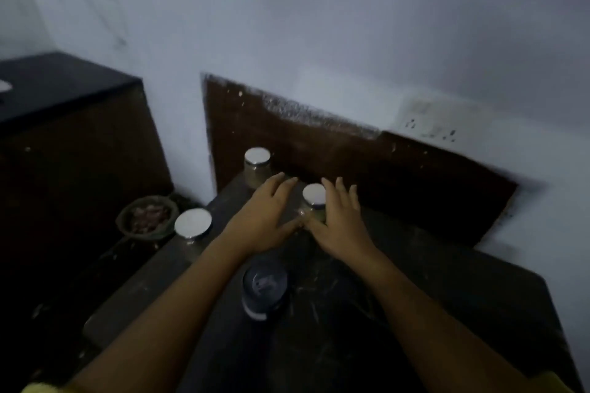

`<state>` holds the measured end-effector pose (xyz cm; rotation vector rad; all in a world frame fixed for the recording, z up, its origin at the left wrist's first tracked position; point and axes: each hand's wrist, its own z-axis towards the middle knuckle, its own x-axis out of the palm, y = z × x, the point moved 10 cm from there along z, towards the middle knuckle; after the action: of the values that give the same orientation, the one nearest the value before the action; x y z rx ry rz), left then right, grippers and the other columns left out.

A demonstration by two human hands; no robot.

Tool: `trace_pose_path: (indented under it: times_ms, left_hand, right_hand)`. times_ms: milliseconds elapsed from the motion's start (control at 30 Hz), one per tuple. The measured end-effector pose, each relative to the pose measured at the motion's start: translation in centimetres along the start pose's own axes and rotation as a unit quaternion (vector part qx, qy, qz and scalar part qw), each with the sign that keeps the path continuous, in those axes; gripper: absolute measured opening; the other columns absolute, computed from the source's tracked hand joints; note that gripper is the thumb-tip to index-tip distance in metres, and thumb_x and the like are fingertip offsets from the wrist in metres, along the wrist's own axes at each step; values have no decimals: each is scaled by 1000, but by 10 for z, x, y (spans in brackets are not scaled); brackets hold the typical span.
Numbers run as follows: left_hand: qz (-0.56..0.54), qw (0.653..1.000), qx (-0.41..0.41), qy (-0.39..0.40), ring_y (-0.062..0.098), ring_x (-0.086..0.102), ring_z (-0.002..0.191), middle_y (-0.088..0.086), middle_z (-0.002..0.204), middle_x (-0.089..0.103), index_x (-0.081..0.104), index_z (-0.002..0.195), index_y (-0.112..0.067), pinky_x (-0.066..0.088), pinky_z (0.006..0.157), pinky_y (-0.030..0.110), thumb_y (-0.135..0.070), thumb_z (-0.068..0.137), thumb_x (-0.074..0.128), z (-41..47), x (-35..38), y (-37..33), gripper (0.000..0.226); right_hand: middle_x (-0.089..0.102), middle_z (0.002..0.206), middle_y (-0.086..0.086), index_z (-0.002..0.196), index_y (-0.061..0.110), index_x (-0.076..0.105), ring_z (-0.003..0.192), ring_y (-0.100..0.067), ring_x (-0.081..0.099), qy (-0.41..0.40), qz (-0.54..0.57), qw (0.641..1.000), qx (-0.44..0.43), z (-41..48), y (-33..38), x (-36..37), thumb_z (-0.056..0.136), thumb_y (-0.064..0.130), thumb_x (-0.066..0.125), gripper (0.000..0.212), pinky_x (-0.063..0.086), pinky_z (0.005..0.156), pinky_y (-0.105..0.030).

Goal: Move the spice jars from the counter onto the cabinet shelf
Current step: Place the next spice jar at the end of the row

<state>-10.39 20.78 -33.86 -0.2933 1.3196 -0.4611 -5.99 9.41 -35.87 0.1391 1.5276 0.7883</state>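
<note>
Three silver-lidded jars stand upright on the dark counter (447,281) in front of you. The middle jar (314,196) sits between your two hands, at about 12 o'clock from where your thumbs meet. Your left hand (265,217) lies just to its 9 o'clock side, fingers straight and spread, holding nothing. Your right hand (340,222) is close against its 3 o'clock side, fingers straight and pointing toward the wall (319,25), covering part of the glass. The view is too blurred to tell whether that hand touches the jar, but its fingers grip nothing. The back jar (257,166) stands at 11 o'clock of your left hand, near the brown panel (367,169) on the wall. The left jar (193,224) stands at the counter's edge, at 9 o'clock of your left wrist, just beside a bowl (125,212) of reddish-brown bits. A dark-lidded jar (265,284) stands at 6 o'clock, between your forearms. A black-topped unit (64,89) fills the 9 o'clock side of the view.
</note>
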Motion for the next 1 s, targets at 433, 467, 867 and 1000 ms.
trace_pose_path:
  times_ms: [433,467,867,1000]
  left_hand:
    - [-113,971,-147,151,27,23,139,13,151,18,8,147,-10,24,113,35,-44,71,72,-117,104,112,105]
    - [-123,968,-148,158,26,23,139,13,151,18,7,146,-9,23,114,34,-42,71,73,-120,109,115,105]
    - [-187,963,-106,165,20,25,139,11,153,21,-1,146,-8,22,110,23,-30,76,73,-119,136,112,104]
    - [-177,965,-96,168,22,24,139,9,154,19,-3,147,-8,24,111,28,-33,74,74,-111,134,112,108]
  right_hand:
    - [-7,158,-9,148,30,-2,143,-35,-9,239,-11,969,62,-59,-33,180,64,66,66,114,11,114,-48]
    - [-8,157,-10,147,31,-5,143,-35,-9,252,-11,965,68,-62,-35,186,60,66,69,119,11,114,-49]
    - [22,143,-8,143,38,1,126,-23,41,171,69,979,89,-61,-36,193,64,37,77,110,39,100,-30]
    - [26,143,-6,143,36,8,125,-20,41,150,89,980,97,-58,-35,185,62,40,78,107,39,98,-28]
